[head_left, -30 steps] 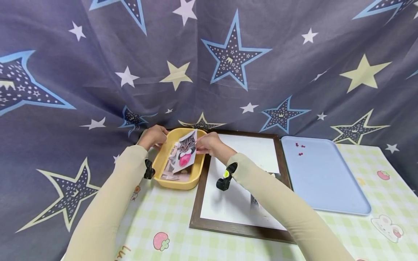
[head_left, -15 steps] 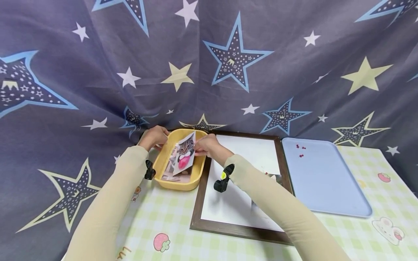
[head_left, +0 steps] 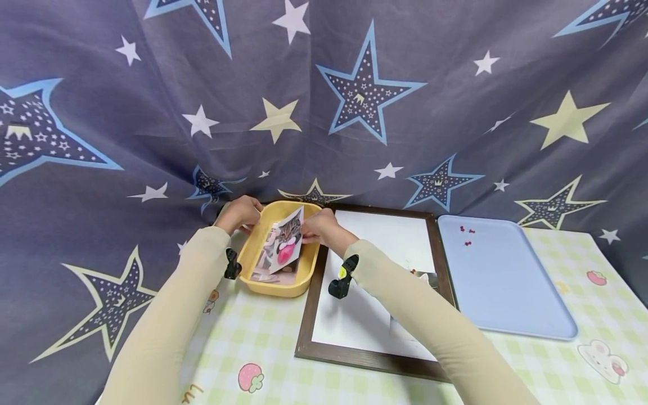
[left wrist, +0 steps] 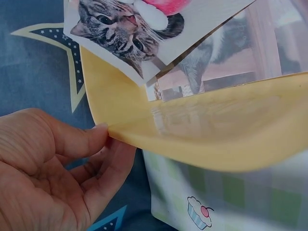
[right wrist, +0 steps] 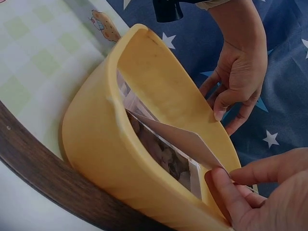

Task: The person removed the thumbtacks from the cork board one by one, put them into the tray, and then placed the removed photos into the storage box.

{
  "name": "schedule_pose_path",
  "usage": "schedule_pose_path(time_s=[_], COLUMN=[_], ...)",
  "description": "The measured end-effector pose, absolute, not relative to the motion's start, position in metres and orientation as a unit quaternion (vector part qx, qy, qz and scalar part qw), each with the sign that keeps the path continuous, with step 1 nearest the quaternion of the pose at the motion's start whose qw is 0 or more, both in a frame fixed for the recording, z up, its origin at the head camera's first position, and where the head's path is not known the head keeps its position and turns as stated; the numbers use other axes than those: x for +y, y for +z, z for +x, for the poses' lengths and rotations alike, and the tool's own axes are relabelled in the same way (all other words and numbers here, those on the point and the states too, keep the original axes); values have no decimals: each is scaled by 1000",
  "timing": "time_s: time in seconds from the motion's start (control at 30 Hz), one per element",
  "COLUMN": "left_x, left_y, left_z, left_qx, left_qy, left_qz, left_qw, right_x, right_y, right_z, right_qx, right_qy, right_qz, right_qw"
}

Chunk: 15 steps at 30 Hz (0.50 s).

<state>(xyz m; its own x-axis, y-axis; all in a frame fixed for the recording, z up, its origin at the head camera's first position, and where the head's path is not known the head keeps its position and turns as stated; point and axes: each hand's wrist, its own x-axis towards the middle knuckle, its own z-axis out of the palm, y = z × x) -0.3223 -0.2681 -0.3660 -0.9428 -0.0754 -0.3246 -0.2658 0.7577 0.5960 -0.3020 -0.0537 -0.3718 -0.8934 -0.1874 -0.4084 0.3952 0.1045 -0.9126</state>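
Note:
In the head view, a yellow plastic basin holds several printed photos. My left hand pinches its far left rim; in the left wrist view, that hand has the thumb on the rim and the fingers below. My right hand pinches the edge of a cat photo with a pink shape on it. The photo is tilted up from the pile, its upper corner near the rim. Seen from the right wrist, thumb and fingers of the right hand grip the card's edge, with more photos flat beneath.
A brown-framed white board lies right of the basin, bearing a photo mostly hidden by the right sleeve. Further right, a light blue tray holds red push pins. A starry curtain hangs behind the checked tablecloth.
The right wrist has shifted slightly left, and the cat photo's upper corner sits a little lower. Both hands keep their grips; the head view has shifted slightly.

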Motion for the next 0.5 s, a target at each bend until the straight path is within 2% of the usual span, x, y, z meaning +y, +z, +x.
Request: schedule_pose_path(time_s=[0.5], left_x=[-266], left_y=[-364], left_z=[-320], left_qx=[922], left_qy=[344], left_qz=[-103], left_qw=[147], right_x=[-59], right_y=[-374], right_z=[-299], right_qx=[749], right_qy=[-632], right_qz=[64], right_qw=[189])
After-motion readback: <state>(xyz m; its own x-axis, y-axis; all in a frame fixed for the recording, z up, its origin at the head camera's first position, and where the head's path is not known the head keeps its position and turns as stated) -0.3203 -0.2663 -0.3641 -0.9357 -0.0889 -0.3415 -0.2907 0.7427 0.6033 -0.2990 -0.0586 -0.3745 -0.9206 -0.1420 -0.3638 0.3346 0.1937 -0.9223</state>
